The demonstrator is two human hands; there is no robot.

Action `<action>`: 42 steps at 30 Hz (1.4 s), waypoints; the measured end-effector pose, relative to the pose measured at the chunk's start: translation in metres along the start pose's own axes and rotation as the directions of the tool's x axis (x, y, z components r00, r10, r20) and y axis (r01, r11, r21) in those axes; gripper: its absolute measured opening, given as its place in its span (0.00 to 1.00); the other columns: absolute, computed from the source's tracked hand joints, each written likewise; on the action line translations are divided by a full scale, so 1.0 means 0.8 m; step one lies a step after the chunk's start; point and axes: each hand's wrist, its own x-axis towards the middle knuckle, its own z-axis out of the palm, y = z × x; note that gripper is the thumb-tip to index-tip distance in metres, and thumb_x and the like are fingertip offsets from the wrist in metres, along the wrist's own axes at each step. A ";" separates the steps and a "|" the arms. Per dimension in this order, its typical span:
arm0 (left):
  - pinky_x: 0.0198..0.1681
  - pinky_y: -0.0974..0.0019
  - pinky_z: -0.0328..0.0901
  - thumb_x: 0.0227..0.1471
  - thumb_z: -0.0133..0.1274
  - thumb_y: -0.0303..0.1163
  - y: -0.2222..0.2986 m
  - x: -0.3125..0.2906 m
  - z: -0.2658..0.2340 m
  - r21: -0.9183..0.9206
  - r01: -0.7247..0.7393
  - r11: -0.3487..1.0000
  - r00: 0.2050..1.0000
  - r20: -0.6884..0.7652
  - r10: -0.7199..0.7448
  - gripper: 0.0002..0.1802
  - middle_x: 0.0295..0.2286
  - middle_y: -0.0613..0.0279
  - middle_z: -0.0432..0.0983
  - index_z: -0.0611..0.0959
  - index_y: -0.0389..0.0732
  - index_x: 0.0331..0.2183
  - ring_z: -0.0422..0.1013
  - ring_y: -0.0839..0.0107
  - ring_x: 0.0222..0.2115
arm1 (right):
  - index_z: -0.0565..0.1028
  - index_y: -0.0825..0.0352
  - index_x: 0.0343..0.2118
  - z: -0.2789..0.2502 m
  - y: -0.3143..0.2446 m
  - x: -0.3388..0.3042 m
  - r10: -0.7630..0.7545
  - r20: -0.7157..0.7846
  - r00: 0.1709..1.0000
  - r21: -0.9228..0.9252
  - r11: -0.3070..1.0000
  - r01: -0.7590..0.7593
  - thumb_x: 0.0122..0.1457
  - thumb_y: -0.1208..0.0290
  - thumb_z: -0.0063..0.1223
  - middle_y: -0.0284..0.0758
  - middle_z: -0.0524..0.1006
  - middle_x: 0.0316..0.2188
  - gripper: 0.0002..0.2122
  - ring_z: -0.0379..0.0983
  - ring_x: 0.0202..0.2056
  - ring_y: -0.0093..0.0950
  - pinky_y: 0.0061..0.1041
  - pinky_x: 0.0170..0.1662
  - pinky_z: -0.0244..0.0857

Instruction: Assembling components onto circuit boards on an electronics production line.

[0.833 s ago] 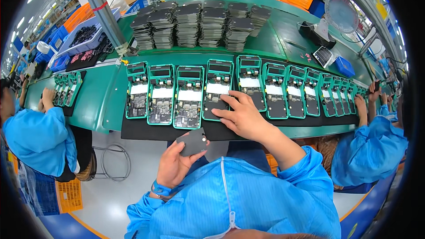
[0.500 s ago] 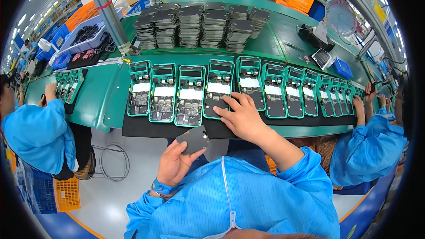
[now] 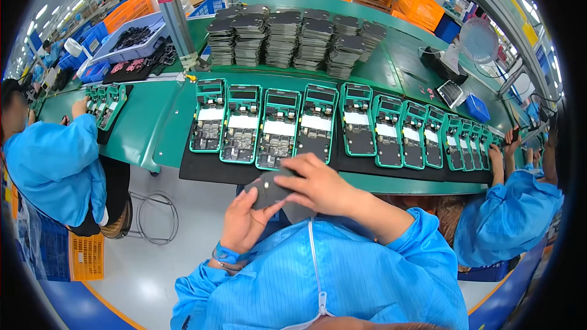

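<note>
A thin dark grey plate [image 3: 266,192] with small holes is held in front of my chest, just off the table's near edge. My left hand [image 3: 243,225] pinches its left side between thumb and fingers. Over its right side lies my right hand [image 3: 324,188], its fingers bent onto the plate's upper corner. Beyond them stands a row of green-framed device housings [image 3: 277,131] with exposed circuit boards and white strips. The three leftmost show bare boards at their lower ends. In the fourth housing [image 3: 317,122], a dark plate covers that part, as in several others to the right.
Tall stacks of dark plates [image 3: 282,40] stand behind the row on the green table [image 3: 400,55]. Black mats [image 3: 211,170] lie under the housings. A metal post [image 3: 169,12] rises at the left. Co-workers in blue sit left [image 3: 58,174] and right [image 3: 501,214]. A fan [image 3: 479,40] stands far right.
My right hand has left the fourth housing and come back toward me onto the plate in my left hand. The plate now tilts differently, and the whole view has shifted slightly.
</note>
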 end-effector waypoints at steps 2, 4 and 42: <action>0.56 0.47 0.61 0.62 0.33 0.30 0.009 0.000 0.000 0.022 -0.025 0.999 0.999 -0.030 0.026 0.20 0.51 0.44 0.65 0.63 0.31 0.54 0.64 0.52 0.53 | 0.75 0.60 0.46 0.002 0.010 0.011 0.054 -0.106 0.993 -0.084 0.994 -0.063 0.49 0.67 0.61 0.42 0.68 0.48 0.19 0.64 0.48 0.43 0.38 0.50 0.63; 0.56 0.47 0.60 0.63 0.32 0.31 0.015 -0.002 -0.002 -0.012 -0.036 0.999 0.999 0.010 0.036 0.21 0.50 0.40 0.64 0.62 0.30 0.54 0.62 0.47 0.53 | 0.75 0.59 0.46 0.009 0.020 0.023 0.095 -0.162 0.982 -0.193 0.973 -0.126 0.49 0.67 0.60 0.42 0.68 0.48 0.18 0.64 0.48 0.42 0.38 0.50 0.61; 0.54 0.51 0.62 0.60 0.38 0.29 0.026 -0.025 -0.029 -0.001 -0.056 0.998 0.998 -0.025 0.056 0.19 0.50 0.50 0.65 0.65 0.33 0.52 0.64 0.59 0.51 | 0.69 0.63 0.51 0.014 -0.058 0.052 -0.087 0.047 0.995 -0.162 0.982 0.093 0.46 0.65 0.63 0.44 0.65 0.52 0.27 0.62 0.51 0.43 0.40 0.52 0.61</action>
